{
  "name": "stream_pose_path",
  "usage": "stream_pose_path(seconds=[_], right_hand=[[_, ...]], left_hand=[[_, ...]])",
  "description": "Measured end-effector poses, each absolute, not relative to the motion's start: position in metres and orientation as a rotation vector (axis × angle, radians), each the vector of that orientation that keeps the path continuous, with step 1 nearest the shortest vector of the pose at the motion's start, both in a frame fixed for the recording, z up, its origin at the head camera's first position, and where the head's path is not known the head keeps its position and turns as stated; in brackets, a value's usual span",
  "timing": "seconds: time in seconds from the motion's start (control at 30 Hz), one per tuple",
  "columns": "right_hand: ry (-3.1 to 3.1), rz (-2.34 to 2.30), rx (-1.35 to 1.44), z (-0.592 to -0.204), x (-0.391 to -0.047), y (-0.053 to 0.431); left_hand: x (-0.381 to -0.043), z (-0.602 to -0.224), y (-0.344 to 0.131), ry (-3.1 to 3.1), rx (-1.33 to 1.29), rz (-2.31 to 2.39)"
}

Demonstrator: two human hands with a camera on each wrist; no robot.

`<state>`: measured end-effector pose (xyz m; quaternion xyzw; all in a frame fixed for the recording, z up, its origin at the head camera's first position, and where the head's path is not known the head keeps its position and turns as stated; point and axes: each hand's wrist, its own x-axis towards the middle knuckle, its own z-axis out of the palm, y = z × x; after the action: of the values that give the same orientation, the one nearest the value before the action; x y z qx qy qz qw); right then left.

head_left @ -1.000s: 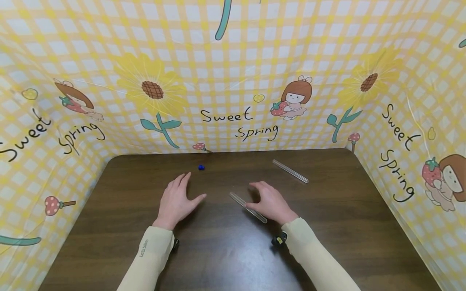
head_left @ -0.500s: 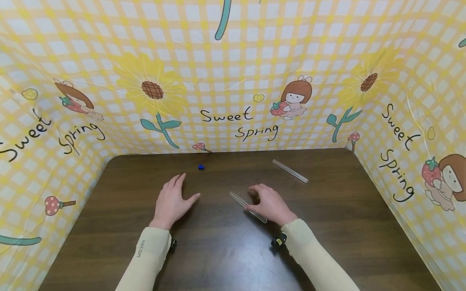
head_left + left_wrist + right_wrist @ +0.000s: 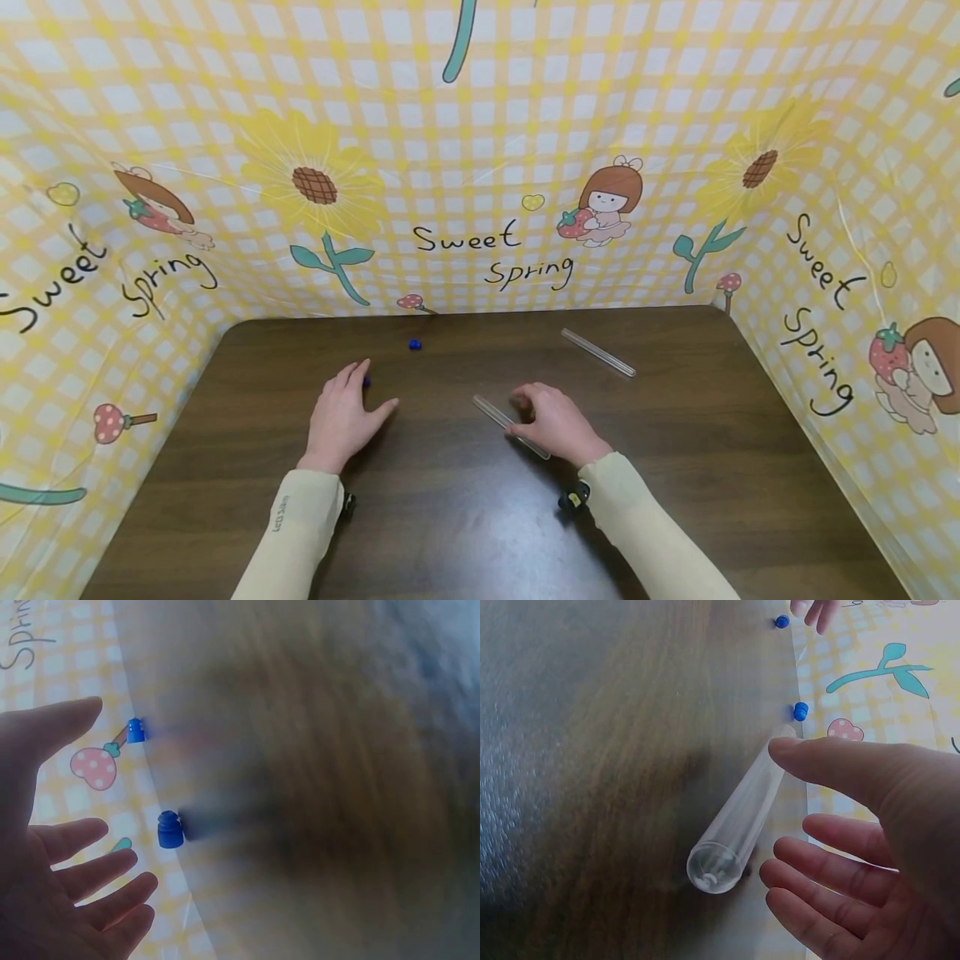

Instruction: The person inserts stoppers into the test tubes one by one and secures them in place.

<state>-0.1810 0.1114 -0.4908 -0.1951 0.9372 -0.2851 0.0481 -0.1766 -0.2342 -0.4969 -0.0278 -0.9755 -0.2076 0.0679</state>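
A clear test tube (image 3: 487, 407) lies on the dark wooden table, its open mouth facing the near side in the right wrist view. My right hand (image 3: 558, 423) hovers around it, thumb over the tube and relaxed fingers along its far side, not gripping. A blue stopper (image 3: 367, 382) shows just past the fingertips of my left hand (image 3: 341, 417), partly hidden by them in the head view. That hand has thumb and fingers spread, holding nothing. Farther back stands another blue stopper (image 3: 415, 344), also visible in the left wrist view as the smaller blue stopper (image 3: 136, 730).
A second clear test tube (image 3: 597, 352) lies slanted at the back right of the table (image 3: 450, 517). Checked yellow cloth (image 3: 480, 167) with printed flowers walls the table at the back and both sides.
My left hand has drawn left and slightly nearer, uncovering the closer blue stopper. The right hand's thumb and fingers have come a little closer together over the test tube.
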Motion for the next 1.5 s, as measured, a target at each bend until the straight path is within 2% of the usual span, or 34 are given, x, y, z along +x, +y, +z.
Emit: stream_pose_path(seconds=[0.4, 1.5], right_hand=[[2.868, -0.852, -0.616, -0.495, -0.181, 0.112], [2.808, -0.89, -0.663, -0.497, -0.181, 0.11]], left_hand=[[-0.181, -0.497, -0.244, -2.925, -0.081, -0.618], [-0.206, -0.505, -0.274, -2.949, -0.269, -0.567]])
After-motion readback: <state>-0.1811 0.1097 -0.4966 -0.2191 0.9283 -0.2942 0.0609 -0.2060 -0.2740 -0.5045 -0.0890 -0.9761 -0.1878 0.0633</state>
